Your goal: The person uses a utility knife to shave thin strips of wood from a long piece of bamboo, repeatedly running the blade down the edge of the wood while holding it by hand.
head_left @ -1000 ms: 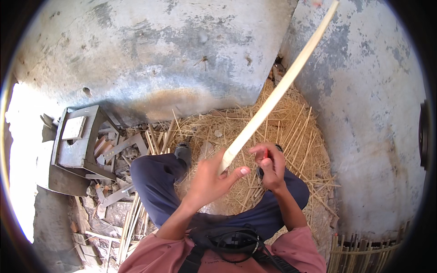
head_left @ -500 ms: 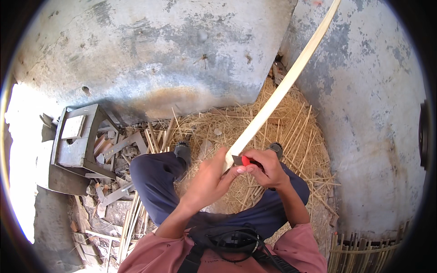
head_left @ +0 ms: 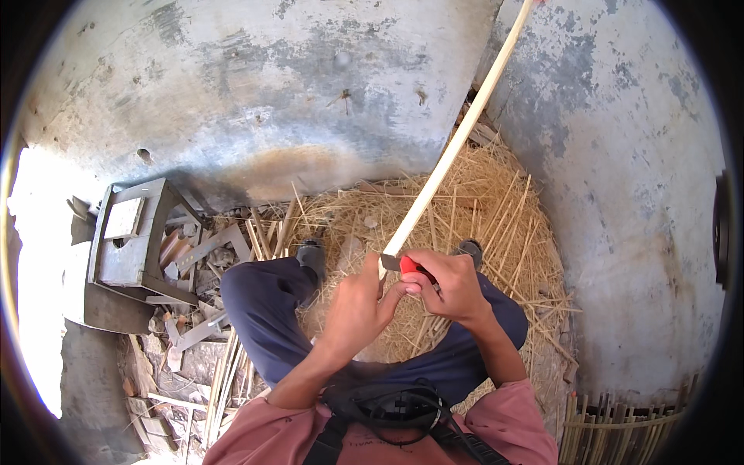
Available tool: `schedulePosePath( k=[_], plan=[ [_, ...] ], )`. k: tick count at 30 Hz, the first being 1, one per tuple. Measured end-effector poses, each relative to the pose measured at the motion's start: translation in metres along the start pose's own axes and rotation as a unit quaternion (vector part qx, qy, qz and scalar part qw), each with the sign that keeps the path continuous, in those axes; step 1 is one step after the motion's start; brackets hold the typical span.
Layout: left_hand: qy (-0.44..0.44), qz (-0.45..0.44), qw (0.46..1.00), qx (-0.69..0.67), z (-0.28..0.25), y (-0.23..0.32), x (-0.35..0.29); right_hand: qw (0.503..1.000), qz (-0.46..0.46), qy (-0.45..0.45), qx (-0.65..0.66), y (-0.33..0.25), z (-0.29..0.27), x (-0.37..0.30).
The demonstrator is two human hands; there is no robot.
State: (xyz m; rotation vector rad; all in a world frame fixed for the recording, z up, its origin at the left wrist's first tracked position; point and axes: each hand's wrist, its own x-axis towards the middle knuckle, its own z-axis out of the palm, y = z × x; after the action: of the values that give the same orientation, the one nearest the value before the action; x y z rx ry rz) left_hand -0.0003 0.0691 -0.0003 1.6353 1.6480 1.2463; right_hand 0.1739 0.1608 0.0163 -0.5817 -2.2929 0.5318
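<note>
A long pale strip, looking like split bamboo (head_left: 446, 164), slants up and away to the right past the top of the view. My left hand (head_left: 356, 314) is closed around its near end, above my lap. In my right hand (head_left: 449, 285) is a knife with a red and black handle (head_left: 410, 267). Its short dark blade (head_left: 390, 263) rests against the strip just beyond my left fingers. My two thumbs meet below the handle. The strip's near tip is mostly hidden by my left hand.
Straw-like shavings and thin sticks (head_left: 496, 209) cover the floor around my feet. At left, a wooden stool-like frame (head_left: 132, 232) lies among scrap wood. Worn plaster walls (head_left: 310, 93) stand ahead and at right. A slatted stick basket or fence (head_left: 620, 430) is at the lower right.
The strip has swung leftward and shows a narrower side, as if turned in my hand. The knife and my right hand have shifted slightly left, with the blade still at the strip.
</note>
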Motion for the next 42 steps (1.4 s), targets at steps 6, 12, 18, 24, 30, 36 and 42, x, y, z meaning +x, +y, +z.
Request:
schedulePosePath(
  k=[6, 12, 18, 24, 30, 36, 42],
  plan=[
    [0.002, 0.013, 1.000, 0.007, 0.002, -0.002, 0.002, 0.998, 0.001, 0.032, -0.060, -0.006, 0.002, -0.002],
    [0.026, -0.011, 0.999, 0.032, 0.008, 0.000, 0.002, 0.992, 0.026, 0.066, -0.106, -0.010, 0.001, -0.003],
    [0.013, -0.006, 0.999, 0.048, 0.006, -0.002, 0.006, 0.989, 0.012, 0.080, -0.128, -0.008, 0.001, 0.002],
    [-0.004, 0.008, 0.999, 0.032, 0.000, 0.004, 0.006, 0.993, -0.030, 0.059, -0.094, 0.007, 0.001, -0.004],
    [0.011, 0.030, 0.999, 0.006, 0.006, -0.009, 0.004, 0.999, 0.027, 0.003, -0.029, 0.003, -0.008, -0.006],
    [-0.022, 0.021, 0.997, -0.068, -0.002, 0.006, 0.002, 1.000, -0.004, -0.015, -0.011, 0.006, -0.012, -0.004],
    [-0.005, 0.012, 0.997, -0.075, 0.001, 0.006, 0.001, 0.998, -0.021, 0.015, -0.064, 0.002, -0.008, -0.004]
  ],
)
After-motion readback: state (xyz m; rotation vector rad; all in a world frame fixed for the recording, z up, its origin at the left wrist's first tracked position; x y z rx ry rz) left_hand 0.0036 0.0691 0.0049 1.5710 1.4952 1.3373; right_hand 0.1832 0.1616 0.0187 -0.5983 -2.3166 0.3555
